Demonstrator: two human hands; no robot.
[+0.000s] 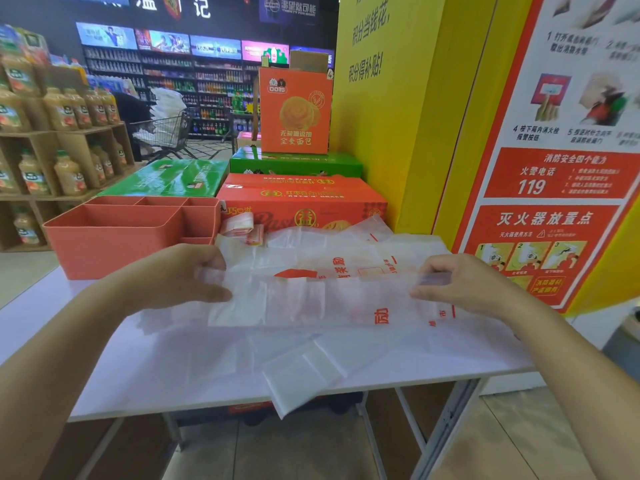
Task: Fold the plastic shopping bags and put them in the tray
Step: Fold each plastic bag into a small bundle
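Observation:
A translucent white plastic shopping bag [322,299] with red print is stretched between my hands just above the white table [145,372]. My left hand [180,275] pinches its left end and my right hand [460,282] pinches its right end. More flat bags [346,251] lie spread on the table behind it, and one bag [301,375] hangs over the front edge. An orange tray [114,244] with several compartments stands at the table's back left. Two small folded bags [242,228] rest just right of the tray.
Orange and green cartons [301,195] are stacked behind the table. A yellow pillar with a red fire-safety poster [554,174] rises at the right. Wooden shelves of juice bottles [65,147] stand at the left, and a shopping cart [162,133] sits in the aisle beyond.

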